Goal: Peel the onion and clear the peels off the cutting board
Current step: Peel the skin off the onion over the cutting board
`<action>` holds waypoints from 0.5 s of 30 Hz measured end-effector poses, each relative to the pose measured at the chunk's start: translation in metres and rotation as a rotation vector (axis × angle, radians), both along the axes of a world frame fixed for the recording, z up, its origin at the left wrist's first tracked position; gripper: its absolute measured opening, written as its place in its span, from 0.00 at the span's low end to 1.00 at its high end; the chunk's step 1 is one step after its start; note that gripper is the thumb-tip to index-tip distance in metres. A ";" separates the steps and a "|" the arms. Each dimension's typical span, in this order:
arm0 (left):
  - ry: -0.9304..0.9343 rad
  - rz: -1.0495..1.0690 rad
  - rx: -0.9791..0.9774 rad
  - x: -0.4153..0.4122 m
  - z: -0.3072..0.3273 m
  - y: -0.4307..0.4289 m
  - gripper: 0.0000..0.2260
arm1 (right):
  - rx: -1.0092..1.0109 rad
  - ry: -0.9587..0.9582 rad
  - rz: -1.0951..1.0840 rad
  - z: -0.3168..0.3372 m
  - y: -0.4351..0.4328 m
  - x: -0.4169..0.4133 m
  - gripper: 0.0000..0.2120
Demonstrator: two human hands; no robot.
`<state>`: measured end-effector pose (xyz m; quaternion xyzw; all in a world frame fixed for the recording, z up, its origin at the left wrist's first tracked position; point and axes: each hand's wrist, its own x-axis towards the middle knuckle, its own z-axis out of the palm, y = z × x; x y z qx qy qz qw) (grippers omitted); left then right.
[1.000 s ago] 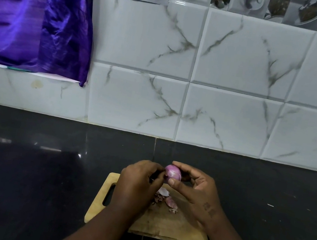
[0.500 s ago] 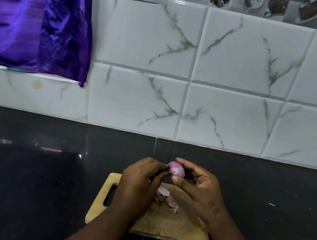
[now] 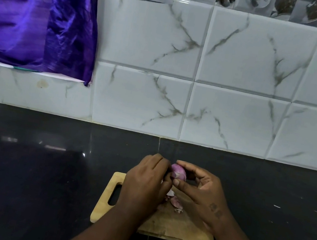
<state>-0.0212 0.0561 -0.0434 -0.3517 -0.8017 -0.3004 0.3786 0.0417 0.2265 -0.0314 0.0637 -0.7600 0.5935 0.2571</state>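
A small purple onion (image 3: 178,173) is held above the far edge of the wooden cutting board (image 3: 168,225). My right hand (image 3: 203,193) cups it from the right, thumb and fingers around it. My left hand (image 3: 146,185) presses against its left side, fingertips pinching at the skin. Loose pink peels (image 3: 175,201) lie on the board under my hands, partly hidden by them. The board has a handle slot (image 3: 114,194) at its left end.
The board lies on a black countertop (image 3: 38,172) that runs left and right. A white marbled tile wall (image 3: 222,88) stands close behind. A purple cloth (image 3: 37,11) hangs at the upper left.
Both hands with the onion have lifted slightly away from me, toward the board's far edge. My left fingers have closed in tighter on the onion's left side.
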 end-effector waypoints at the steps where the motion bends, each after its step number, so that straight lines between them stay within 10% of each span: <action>1: -0.029 0.002 0.012 0.001 0.001 0.001 0.06 | -0.022 0.000 0.010 0.000 -0.001 0.000 0.21; 15: -0.218 -0.111 0.128 0.006 0.002 -0.002 0.04 | -0.146 0.029 0.054 0.001 -0.001 0.000 0.24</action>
